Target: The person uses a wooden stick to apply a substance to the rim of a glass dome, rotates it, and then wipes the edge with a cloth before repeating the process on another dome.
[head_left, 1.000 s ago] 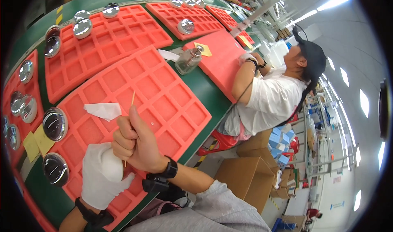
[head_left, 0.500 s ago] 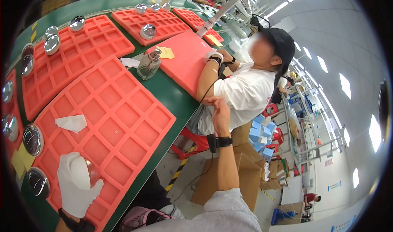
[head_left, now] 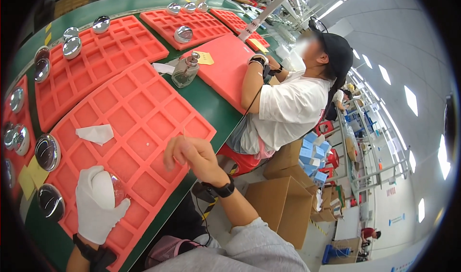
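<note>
My left hand (head_left: 100,209), in a white glove, is closed around a clear round glass lens (head_left: 117,189) over the near part of a red foam tray (head_left: 139,123) with square pockets. Much of the lens is hidden by the glove. Bare and curled, my right hand (head_left: 197,157) hangs over the tray's right side, its fingers drawn together. A thin pale sliver shows above its fingertips, too small to name. A crumpled white cloth (head_left: 96,134) lies on the tray. Two shiny domed lenses, one dark-faced lens (head_left: 47,152) and another lens (head_left: 51,202), sit along its left edge.
A glass pump bottle (head_left: 185,72) stands on the green table (head_left: 211,99) beyond the tray. More red trays (head_left: 101,65) with shiny lenses lie at the far left. Yellow notes (head_left: 33,176) lie at left. A co-worker (head_left: 293,89) sits at right, near cardboard boxes (head_left: 278,200).
My right hand has come down and left, from beside the co-worker's elbow to over the tray. The left hand keeps hold of the lens. The whole view has shifted slightly.
</note>
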Demonstrator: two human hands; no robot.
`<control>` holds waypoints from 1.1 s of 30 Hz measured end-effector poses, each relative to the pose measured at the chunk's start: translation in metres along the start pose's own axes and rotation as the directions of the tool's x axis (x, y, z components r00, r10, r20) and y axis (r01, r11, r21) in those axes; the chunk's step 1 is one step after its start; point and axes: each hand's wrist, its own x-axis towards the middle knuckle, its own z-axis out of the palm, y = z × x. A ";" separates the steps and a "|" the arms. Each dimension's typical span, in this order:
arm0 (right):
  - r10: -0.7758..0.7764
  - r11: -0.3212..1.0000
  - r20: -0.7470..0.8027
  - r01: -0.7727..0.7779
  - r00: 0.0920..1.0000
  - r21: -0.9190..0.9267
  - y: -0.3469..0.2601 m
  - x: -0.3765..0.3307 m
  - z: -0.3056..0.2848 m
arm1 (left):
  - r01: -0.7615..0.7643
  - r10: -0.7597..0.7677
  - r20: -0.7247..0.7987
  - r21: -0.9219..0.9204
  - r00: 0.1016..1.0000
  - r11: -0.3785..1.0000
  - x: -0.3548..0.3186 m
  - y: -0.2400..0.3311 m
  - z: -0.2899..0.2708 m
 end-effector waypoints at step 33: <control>-0.299 0.523 0.164 0.018 0.940 0.852 0.027 0.065 0.136 | -0.275 0.244 0.131 0.346 0.961 0.897 0.011 -0.019 -0.002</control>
